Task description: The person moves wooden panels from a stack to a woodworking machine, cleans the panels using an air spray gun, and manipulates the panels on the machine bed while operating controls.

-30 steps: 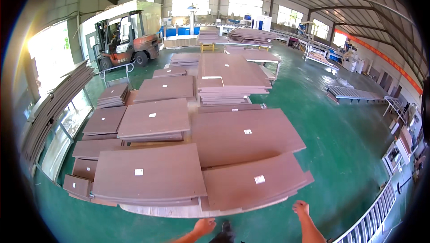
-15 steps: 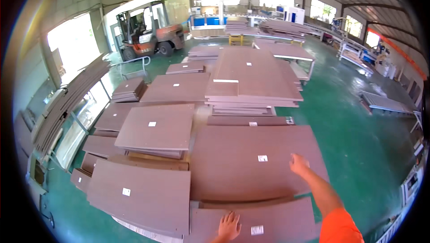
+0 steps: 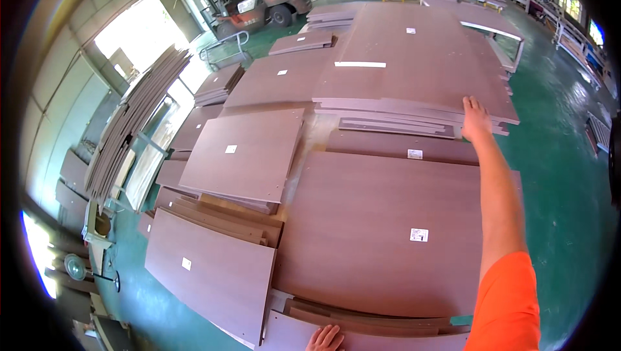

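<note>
At the bottom edge, my left hand lies over the far edge of the nearest brown panel, fingers stretched out; the rest of that hand is cut off. My right arm reaches far forward. Its hand is open, fingertips at the front edge of a tall stack of brown panels; I cannot tell whether they touch it. Between my hands lies a large brown panel with a white label. A narrower labelled panel lies just beyond it.
More brown panel stacks spread to the left, with another labelled panel at near left. Long panels lean on a rack by the wall. A forklift stands behind. Green floor runs along the right.
My right hand has moved forward from above the large panel to the tall stack's front edge. The view has tilted down and turned. My left hand still rests on the nearest panel.
</note>
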Available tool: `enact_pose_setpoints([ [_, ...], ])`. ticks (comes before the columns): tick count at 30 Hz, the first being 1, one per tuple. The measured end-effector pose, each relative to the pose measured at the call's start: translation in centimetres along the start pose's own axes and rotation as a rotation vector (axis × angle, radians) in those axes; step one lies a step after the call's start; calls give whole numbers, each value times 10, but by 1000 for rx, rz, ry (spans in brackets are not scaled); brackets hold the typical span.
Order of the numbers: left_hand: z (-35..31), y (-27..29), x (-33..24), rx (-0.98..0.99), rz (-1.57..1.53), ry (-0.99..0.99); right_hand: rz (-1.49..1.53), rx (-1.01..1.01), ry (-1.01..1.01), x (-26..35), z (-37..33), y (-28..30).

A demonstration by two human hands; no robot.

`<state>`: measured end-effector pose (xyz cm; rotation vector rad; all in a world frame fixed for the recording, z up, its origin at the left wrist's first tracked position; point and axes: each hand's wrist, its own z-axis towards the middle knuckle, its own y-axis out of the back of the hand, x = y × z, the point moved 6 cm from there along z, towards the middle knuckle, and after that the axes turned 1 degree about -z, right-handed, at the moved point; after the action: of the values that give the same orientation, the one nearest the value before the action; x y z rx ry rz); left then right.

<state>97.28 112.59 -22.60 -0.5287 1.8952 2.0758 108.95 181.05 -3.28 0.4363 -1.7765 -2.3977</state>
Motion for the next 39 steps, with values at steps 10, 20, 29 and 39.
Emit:
enact_pose_setpoints([
  [10, 4, 4, -2, -33, -2, 7, -119, -51, 31, 8, 40, -26],
  [20, 3, -19, 17, 12, -61, 281, -196, -6, 847, 61, -182, 80],
  [29, 132, 82, -39, -610, -1907, 1017, 793, 90, 1009, 64, -405, 210],
  [39, -201, 174, 71, -873, -1560, 1300, 2288, 250, -1015, -115, -393, 39],
])
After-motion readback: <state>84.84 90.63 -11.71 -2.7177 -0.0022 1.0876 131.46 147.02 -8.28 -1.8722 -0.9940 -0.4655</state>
